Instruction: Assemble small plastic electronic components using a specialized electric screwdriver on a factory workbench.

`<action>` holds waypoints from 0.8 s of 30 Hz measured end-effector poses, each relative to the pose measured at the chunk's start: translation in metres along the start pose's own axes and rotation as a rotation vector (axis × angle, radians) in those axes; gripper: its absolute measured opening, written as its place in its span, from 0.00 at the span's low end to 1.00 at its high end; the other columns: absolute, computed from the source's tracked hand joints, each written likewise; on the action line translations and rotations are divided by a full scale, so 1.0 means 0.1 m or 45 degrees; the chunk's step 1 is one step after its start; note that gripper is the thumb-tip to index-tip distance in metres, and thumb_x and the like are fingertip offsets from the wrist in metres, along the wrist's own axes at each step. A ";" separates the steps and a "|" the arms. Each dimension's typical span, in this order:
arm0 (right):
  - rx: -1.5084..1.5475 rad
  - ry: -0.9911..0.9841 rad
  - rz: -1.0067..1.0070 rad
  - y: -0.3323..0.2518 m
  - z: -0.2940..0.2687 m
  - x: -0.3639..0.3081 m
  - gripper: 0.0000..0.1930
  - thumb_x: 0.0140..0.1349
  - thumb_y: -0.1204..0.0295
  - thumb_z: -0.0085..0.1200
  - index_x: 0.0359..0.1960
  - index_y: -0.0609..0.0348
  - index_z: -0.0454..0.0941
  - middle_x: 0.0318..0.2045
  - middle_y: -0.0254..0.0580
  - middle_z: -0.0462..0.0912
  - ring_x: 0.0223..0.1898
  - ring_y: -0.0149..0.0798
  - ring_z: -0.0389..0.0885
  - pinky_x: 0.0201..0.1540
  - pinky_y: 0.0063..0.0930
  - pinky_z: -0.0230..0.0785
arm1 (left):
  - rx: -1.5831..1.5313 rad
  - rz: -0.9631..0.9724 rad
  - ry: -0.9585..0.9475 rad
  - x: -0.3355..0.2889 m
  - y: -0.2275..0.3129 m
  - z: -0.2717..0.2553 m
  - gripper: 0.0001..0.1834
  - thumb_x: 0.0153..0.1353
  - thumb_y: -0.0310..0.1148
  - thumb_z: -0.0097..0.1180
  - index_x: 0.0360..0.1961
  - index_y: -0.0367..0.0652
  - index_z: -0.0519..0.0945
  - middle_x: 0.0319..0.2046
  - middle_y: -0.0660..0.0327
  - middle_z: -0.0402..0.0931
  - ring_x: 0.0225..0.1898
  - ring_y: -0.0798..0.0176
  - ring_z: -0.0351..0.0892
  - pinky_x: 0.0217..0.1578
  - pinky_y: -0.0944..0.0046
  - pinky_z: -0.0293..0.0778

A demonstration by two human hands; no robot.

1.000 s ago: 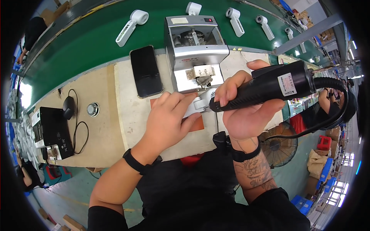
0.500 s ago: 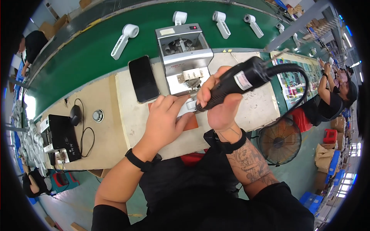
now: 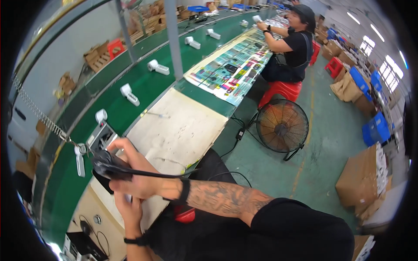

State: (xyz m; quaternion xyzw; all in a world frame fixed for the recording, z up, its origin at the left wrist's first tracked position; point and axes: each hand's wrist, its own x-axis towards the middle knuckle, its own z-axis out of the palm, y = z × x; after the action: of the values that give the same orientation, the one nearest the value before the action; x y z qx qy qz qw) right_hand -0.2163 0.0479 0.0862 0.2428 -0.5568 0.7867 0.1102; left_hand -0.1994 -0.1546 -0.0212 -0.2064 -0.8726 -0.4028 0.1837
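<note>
A: Status at the near end?
B: Right hand (image 3: 141,185) is wrapped round the black driver (image 3: 114,168), thumb one side, fingers the other. Its cable (image 3: 163,175) runs back over the wrist.
A: Left hand?
B: Left hand (image 3: 129,213) sits just below, mostly behind the right. Can't tell if it's clamped. A bit of the white piece (image 3: 127,198) shows by its fingertips; the rest is covered.
A: What changed?
B: View swung right. Half a second ago hands were mid-frame, driver nose up against the white piece. Now both hands are lower left and the nose is hidden.
A: Meaning?
B: Piece and tool are close together between the two hands, so I'd judge the job on it is in progress. Can't confirm contact or seating from here.
A: Around them?
B: Pale bench top (image 3: 178,126) to the right of the hands. Metal-cased machine (image 3: 98,137) just past the right-hand fingers, partly blocked. Coiled spring (image 3: 41,115) hangs down toward the driver's back end; can't see if they're joined.
A: Further out?
B: Green belt (image 3: 141,80) with a spaced row of white units, e.g. the white unit (image 3: 158,67) near the post. Floor fan (image 3: 281,128) right of the bench. Beyond it, a co-worker (image 3: 299,61) on a red stool (image 3: 283,92), another white unit in hand.
</note>
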 end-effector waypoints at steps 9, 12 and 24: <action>-0.261 0.260 0.203 -0.31 -1.00 -1.07 0.28 0.64 0.61 0.69 0.61 0.62 0.76 0.45 0.40 0.86 0.44 0.29 0.83 0.55 0.31 0.76 | -0.540 -1.037 0.526 -0.96 -0.16 -0.99 0.21 0.77 0.50 0.48 0.57 0.45 0.78 0.40 0.59 0.83 0.18 0.77 0.66 0.17 0.74 0.60; -0.422 0.293 0.507 -0.41 -1.13 -1.23 0.30 0.63 0.63 0.70 0.63 0.65 0.76 0.47 0.41 0.87 0.47 0.31 0.84 0.53 0.31 0.78 | -0.741 -1.361 0.747 -0.78 -0.47 -1.35 0.18 0.76 0.52 0.46 0.53 0.55 0.80 0.37 0.68 0.85 0.19 0.76 0.68 0.17 0.73 0.62; -0.434 0.508 0.290 0.23 -1.54 -1.23 0.22 0.64 0.64 0.68 0.49 0.57 0.67 0.25 0.28 0.67 0.24 0.25 0.67 0.28 0.21 0.61 | 0.841 -0.635 0.458 0.77 -2.69 -2.14 0.13 0.73 0.32 0.51 0.54 0.50 0.82 0.46 0.50 0.81 0.43 0.45 0.83 0.47 0.51 0.77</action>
State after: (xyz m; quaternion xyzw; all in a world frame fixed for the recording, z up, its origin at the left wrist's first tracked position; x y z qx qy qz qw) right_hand -0.1610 0.1951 -0.0352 -0.0032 -0.6720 0.7213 0.1676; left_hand -0.3681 -0.4637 -0.0223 0.1534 -0.9316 -0.1642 0.2858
